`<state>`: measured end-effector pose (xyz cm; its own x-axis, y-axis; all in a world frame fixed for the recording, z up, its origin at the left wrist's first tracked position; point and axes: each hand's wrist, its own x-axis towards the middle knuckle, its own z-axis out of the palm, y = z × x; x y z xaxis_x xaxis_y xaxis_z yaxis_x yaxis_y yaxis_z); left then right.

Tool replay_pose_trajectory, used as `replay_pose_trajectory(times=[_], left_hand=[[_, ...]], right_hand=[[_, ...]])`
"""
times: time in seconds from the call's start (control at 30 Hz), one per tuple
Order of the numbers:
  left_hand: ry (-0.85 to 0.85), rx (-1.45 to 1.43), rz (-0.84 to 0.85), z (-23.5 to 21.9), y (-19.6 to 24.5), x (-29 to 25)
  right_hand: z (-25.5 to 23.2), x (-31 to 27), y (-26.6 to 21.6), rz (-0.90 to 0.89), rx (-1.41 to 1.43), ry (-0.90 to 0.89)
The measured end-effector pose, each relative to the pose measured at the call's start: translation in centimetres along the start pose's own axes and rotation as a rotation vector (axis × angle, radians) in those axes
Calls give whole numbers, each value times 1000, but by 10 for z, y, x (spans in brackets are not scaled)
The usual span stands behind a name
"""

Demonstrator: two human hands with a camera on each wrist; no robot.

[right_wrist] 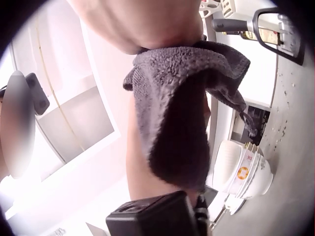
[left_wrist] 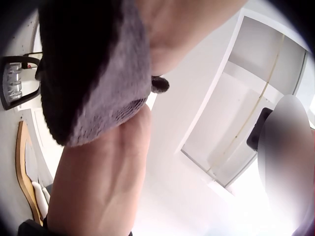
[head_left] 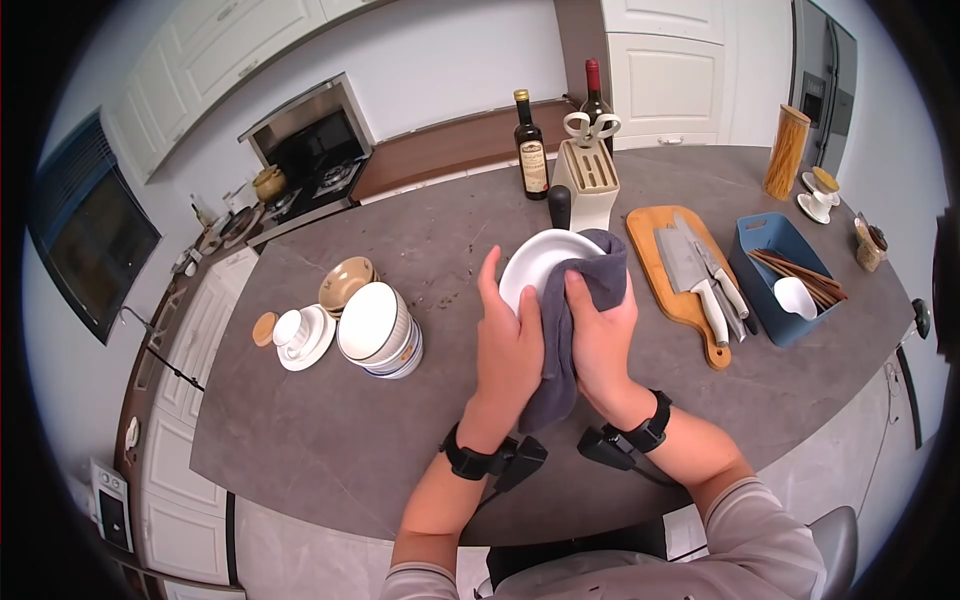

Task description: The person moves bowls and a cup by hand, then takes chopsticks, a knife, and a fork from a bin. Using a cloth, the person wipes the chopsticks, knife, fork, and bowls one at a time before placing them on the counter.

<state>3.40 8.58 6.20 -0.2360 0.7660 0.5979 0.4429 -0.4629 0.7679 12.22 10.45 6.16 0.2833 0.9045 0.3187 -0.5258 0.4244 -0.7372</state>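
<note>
Above the counter my left hand (head_left: 508, 350) holds a white dish (head_left: 536, 262) by its near left edge, thumb at the rim and the other fingers spread around the outer side. With my right hand (head_left: 603, 345) I grip a dark grey cloth (head_left: 560, 345) folded over the dish's right side, the thumb pressing it against the inner face. One end of the cloth hangs down between my wrists. Both wrist views show the cloth (left_wrist: 115, 93) close up, its underside in shadow, and the dish is hidden there by cloth and hands.
To the left stand stacked white bowls (head_left: 375, 325), a brown bowl (head_left: 347, 284) and a cup on a saucer (head_left: 306, 338). A knife block (head_left: 587, 185) and bottles (head_left: 531, 150) are behind. On the right are a cutting board (head_left: 650, 235) with knives and a blue basket (head_left: 765, 300).
</note>
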Motion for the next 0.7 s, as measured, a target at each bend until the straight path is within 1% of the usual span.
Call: replay_pose_trajectory(times=[0.03,0.07,0.1,0.13,0.17,0.2,0.23,0.27,0.3,0.33,0.37,0.4,0.43,0.47,0.5,0.57,0.6,0.63,0.7], left_hand=[[-2,-1,1,-7,4,2],[-91,98,0,-16,6,7],[-179,198,3,-24,9,12],[-192,241,-89,-32,19,14],[-190,241,-84,-36,18,15],[-245,305,-43,-39,17,16],[-301,371,-5,-41,15,17],[-266,365,34,-39,13,17],[-264,366,33,-36,15,15],[-215,246,-32,-32,19,12],[-166,127,-93,-27,21,11],[-166,127,-90,-18,19,9],[-67,-12,-38,-8,14,5],[30,-151,12,0,10,2],[30,-151,12,5,10,-2],[11,-326,-117,12,10,-6],[46,-283,-25,13,9,-4],[44,-281,-25,8,9,-2],[-185,130,-29,-14,15,7]], right_hand=[[-1,0,0,-66,-39,-40],[-5,8,-9,-3,-144,-160],[-11,16,-17,-8,-144,-159],[-16,23,-24,118,-235,-353],[-18,26,-30,245,-327,-549],[-16,25,-36,259,-356,-606],[-16,25,-36,257,-354,-609],[-16,24,-36,200,-409,-600],[-17,24,-35,143,-465,-590],[-14,22,-32,156,-366,-492],[-11,19,-29,155,-365,-493],[-8,14,-27,125,-235,-327],[-5,10,-25,95,-105,-163],[-4,6,-22,34,-92,-74],[-2,2,-18,34,-92,-73],[-2,-1,-9,-153,-42,36],[-2,3,-7,-170,-56,23],[-5,8,-9,-168,-54,26],[-11,22,-22,82,-108,-194]])
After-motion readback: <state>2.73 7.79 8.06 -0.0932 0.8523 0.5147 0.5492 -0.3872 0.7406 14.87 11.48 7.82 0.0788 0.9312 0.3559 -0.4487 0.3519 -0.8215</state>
